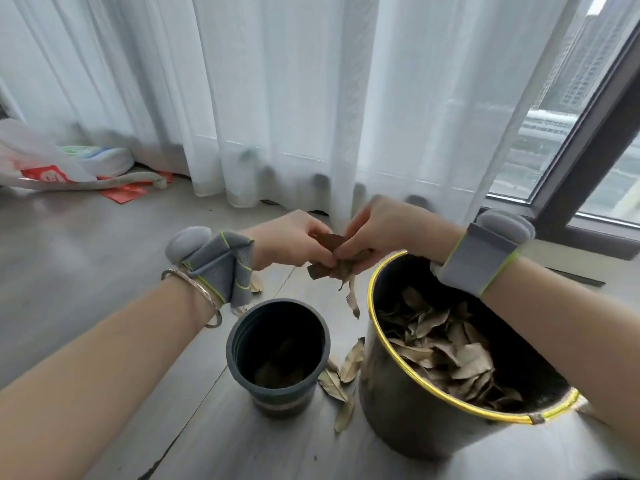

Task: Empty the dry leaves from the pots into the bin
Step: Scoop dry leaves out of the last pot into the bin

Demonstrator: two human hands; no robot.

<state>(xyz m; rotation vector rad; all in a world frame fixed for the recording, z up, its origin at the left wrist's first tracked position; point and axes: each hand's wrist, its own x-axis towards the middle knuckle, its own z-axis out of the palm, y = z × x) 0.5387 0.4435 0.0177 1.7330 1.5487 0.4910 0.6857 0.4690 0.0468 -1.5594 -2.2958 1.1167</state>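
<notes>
Both hands meet at centre frame, above the floor and just left of the bin's far rim. The left hand [289, 239] and the right hand [375, 233] each have fingers curled, together pinching a small bunch of dry brown leaves [334, 259]; several leaves dangle below the grip. The bunch is not yet over the bin mouth.

The round dark bin with a yellow rim [372, 296] stands at 4 o'clock from the hands. It holds a substantial layer of pale dried leaves [446, 355], so most of the transfer appears done.

The dark grey plastic plant pot [277, 348] stands at 6 o'clock from the hands, just beside the bin and upright. Its interior is dim; a few leaves seem to remain at the bottom, though the amount cannot be confirmed.

Outstanding items: loose fallen leaves on the grey floor [341, 379] between pot and bin, and another leaf [255, 284] near the left wrist. Judged remaining: drop the held bunch, clear the pot residue, gather strays. Only one pot is visible.
</notes>
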